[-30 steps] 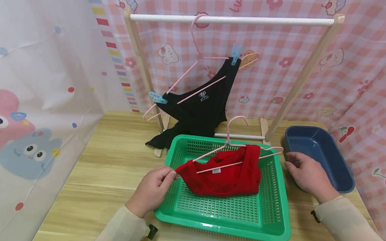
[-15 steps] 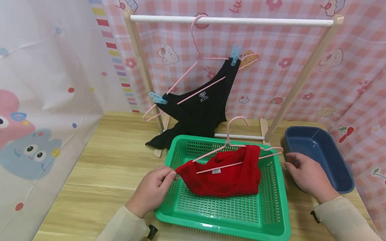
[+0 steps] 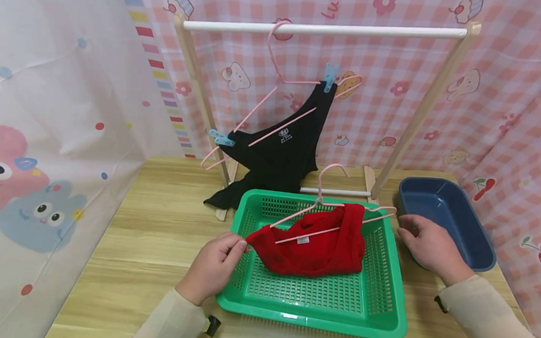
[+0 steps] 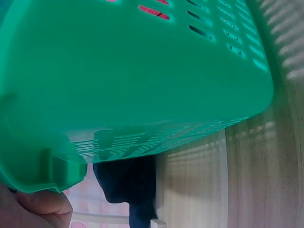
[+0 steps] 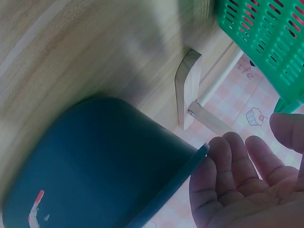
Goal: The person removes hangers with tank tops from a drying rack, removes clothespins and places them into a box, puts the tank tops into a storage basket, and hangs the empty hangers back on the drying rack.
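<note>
A red strappy top (image 3: 318, 257) lies across the green basket (image 3: 310, 316) in the head view, with a pink hanger (image 3: 319, 192) threaded through it. At the basket's left rim my left hand (image 3: 213, 266) pinches the top's left shoulder strap between thumb and fingers. The hanger's left end is mostly hidden there. My right hand (image 3: 433, 246) hovers by the dark blue bin (image 3: 476, 223), between it and the basket. In the right wrist view its fingers (image 5: 256, 166) are loosely bent beside the bin's rim and hold nothing.
Behind the basket stands a wooden rack with a white rail (image 3: 376, 29). A black top (image 3: 291, 139) hangs there on a tilted pink hanger, fixed with blue clothes pegs (image 3: 330, 77). Everything stands on a wood-grain table (image 3: 155, 224), with patterned curtains behind and at the sides.
</note>
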`<state>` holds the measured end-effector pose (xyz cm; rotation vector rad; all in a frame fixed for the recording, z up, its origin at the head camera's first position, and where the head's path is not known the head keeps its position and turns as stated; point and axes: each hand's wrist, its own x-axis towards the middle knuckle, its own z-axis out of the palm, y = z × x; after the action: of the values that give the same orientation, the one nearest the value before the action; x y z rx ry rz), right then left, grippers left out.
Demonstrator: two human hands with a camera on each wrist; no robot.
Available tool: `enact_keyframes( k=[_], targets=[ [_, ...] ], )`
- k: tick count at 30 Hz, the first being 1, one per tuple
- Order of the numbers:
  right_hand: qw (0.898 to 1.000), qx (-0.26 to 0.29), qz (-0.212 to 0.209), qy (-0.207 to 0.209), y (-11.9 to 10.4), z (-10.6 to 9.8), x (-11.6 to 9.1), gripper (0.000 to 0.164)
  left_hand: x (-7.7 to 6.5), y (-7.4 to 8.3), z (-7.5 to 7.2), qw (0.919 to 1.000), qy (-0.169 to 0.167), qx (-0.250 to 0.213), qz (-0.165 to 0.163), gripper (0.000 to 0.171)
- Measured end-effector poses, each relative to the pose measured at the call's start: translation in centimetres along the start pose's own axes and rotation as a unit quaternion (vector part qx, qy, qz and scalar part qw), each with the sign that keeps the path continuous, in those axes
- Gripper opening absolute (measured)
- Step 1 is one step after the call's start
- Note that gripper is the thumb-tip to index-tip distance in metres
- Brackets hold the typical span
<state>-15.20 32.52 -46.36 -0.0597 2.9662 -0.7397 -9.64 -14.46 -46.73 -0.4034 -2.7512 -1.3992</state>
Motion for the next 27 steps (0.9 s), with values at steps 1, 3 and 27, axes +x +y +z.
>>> enact_keyframes(
  k=[1,3,27],
  targets=[
    [1.000,0.000,0.001,-0.001,0.00,0.01,0.01,0.042,0.00,0.00,0.00,1.0000,0.000,-0.001,0.001,0.023],
    [1.000,0.000,0.003,-0.002,0.02,0.05,0.03,0.042,0.00,-0.01,0.00,1.0000,0.000,-0.002,0.002,0.023],
    [1.000,0.003,0.007,-0.006,-0.25,0.12,-0.16,0.042,-0.05,0.06,-0.04,0.9999,0.001,-0.016,0.001,0.023]
  ],
)
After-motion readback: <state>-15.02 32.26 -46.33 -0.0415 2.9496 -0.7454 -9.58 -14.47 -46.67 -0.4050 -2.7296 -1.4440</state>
